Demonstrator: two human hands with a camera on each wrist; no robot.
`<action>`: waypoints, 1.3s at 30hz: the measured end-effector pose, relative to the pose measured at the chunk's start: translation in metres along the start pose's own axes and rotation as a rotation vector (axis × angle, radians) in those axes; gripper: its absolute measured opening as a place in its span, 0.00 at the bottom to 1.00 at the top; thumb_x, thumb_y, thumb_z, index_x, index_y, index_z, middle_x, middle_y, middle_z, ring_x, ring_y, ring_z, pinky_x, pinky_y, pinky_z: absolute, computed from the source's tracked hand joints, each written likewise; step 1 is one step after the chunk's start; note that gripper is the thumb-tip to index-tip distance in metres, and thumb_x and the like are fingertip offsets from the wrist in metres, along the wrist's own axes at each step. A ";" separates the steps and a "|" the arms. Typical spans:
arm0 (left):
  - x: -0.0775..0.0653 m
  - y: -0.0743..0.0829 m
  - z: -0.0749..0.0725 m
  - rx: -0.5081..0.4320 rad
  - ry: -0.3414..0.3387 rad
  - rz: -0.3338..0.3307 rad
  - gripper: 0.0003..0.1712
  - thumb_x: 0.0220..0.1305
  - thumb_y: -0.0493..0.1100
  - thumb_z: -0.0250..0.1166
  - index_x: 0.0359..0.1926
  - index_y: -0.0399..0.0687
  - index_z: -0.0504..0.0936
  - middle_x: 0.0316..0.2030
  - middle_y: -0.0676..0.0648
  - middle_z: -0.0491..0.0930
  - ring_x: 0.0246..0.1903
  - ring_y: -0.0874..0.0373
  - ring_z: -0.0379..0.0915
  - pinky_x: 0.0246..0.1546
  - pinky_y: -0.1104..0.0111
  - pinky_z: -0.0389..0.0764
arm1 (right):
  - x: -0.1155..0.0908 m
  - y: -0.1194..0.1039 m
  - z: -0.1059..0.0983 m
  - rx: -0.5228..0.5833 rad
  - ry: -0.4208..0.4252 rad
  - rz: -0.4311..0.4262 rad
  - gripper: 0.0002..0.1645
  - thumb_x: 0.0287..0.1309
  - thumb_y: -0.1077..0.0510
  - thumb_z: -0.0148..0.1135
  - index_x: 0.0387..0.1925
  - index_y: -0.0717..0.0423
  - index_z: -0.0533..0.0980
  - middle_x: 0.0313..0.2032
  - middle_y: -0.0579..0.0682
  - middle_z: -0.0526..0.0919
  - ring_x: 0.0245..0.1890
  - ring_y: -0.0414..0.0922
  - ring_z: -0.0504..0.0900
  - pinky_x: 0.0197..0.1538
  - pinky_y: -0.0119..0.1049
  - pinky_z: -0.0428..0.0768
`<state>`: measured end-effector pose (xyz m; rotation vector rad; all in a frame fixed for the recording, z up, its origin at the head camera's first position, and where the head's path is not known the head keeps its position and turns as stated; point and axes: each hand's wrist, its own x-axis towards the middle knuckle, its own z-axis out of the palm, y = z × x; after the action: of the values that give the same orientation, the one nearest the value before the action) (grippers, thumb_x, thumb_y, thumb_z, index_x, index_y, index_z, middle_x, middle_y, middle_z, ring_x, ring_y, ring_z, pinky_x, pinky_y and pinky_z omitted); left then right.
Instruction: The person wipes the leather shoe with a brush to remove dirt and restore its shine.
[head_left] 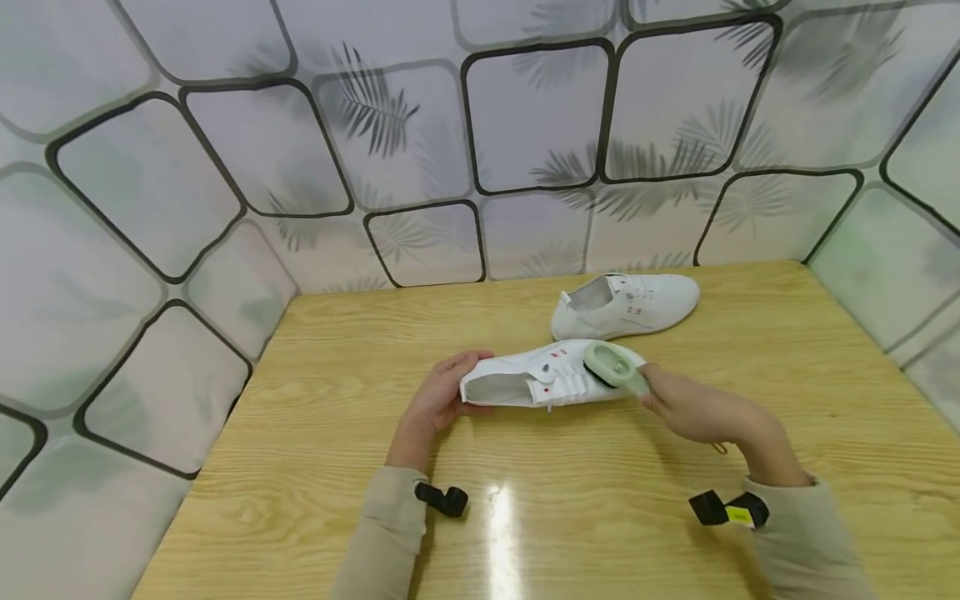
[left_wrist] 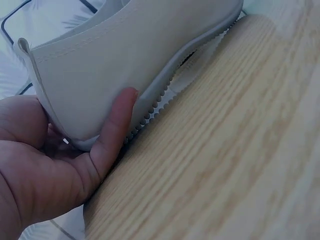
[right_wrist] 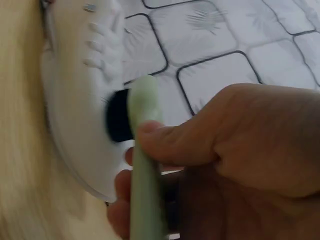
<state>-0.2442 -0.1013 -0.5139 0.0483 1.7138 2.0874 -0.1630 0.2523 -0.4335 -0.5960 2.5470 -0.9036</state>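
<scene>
A white lace-up shoe (head_left: 517, 367) lies on the wooden table, its heel to the left and its toe to the right. My left hand (head_left: 442, 392) grips it round the heel; in the left wrist view the thumb (left_wrist: 117, 117) lies along the side just above the ridged sole. A pale green brush (head_left: 611, 365) with dark bristles (right_wrist: 118, 116) is in my right hand (head_left: 693, 404), thumb and fingers round its handle. The bristles are over the front of the shoe, by the laces and toe. The right wrist view is somewhat blurred there.
A second white shoe (head_left: 637, 304) stands just behind the first, near the back of the wooden table (head_left: 337, 333). Patterned cloth or panels (head_left: 420, 133) rise behind the table and on both sides. Each sleeve carries a small black wrist camera (head_left: 442, 498).
</scene>
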 end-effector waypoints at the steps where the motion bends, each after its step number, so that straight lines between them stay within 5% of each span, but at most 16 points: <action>1: 0.000 0.000 0.001 0.004 -0.005 0.000 0.26 0.78 0.50 0.49 0.67 0.39 0.71 0.54 0.41 0.78 0.44 0.50 0.79 0.37 0.52 0.85 | -0.003 0.002 -0.001 0.010 -0.016 0.008 0.20 0.77 0.62 0.42 0.62 0.71 0.56 0.31 0.50 0.67 0.30 0.44 0.66 0.34 0.36 0.68; 8: 0.001 -0.001 0.002 0.006 0.015 0.001 0.26 0.78 0.50 0.50 0.66 0.38 0.72 0.56 0.39 0.76 0.44 0.46 0.78 0.32 0.52 0.85 | -0.003 0.012 -0.003 0.001 0.052 0.030 0.19 0.77 0.63 0.40 0.61 0.72 0.55 0.31 0.51 0.67 0.27 0.44 0.65 0.30 0.36 0.67; 15: -0.001 0.002 0.004 0.026 0.012 -0.026 0.24 0.79 0.48 0.49 0.66 0.39 0.73 0.58 0.37 0.74 0.46 0.45 0.78 0.30 0.55 0.86 | -0.011 0.016 -0.004 0.090 -0.039 0.065 0.20 0.77 0.62 0.42 0.62 0.69 0.56 0.29 0.53 0.68 0.24 0.44 0.66 0.24 0.35 0.69; 21: -0.004 0.005 0.004 0.034 0.025 -0.044 0.23 0.79 0.47 0.47 0.65 0.40 0.74 0.58 0.36 0.73 0.46 0.43 0.77 0.27 0.57 0.86 | -0.004 0.021 -0.001 0.079 0.036 0.072 0.21 0.78 0.62 0.37 0.63 0.72 0.51 0.30 0.52 0.65 0.26 0.45 0.65 0.28 0.36 0.68; 26: -0.003 0.005 0.004 0.032 0.020 -0.052 0.23 0.79 0.45 0.46 0.65 0.40 0.74 0.58 0.36 0.73 0.46 0.43 0.77 0.28 0.56 0.86 | -0.005 0.020 0.002 0.161 -0.057 0.067 0.22 0.79 0.59 0.38 0.65 0.68 0.52 0.28 0.53 0.68 0.23 0.44 0.67 0.23 0.36 0.70; 34: -0.004 0.005 -0.006 -0.051 -0.160 -0.046 0.34 0.80 0.57 0.39 0.72 0.37 0.60 0.65 0.31 0.64 0.56 0.43 0.72 0.42 0.59 0.85 | -0.004 0.031 0.004 0.171 0.013 0.097 0.22 0.78 0.62 0.35 0.62 0.76 0.51 0.32 0.54 0.65 0.28 0.46 0.65 0.30 0.37 0.69; 39: -0.012 0.006 -0.016 0.011 -0.335 0.031 0.40 0.74 0.55 0.55 0.75 0.40 0.52 0.69 0.33 0.57 0.63 0.43 0.64 0.55 0.55 0.79 | -0.002 0.029 0.006 0.201 -0.026 0.092 0.22 0.78 0.60 0.37 0.64 0.72 0.52 0.31 0.54 0.66 0.26 0.46 0.67 0.28 0.37 0.71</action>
<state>-0.2404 -0.1214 -0.5092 0.4067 1.5285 1.9592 -0.1658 0.2708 -0.4564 -0.4246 2.4006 -1.0943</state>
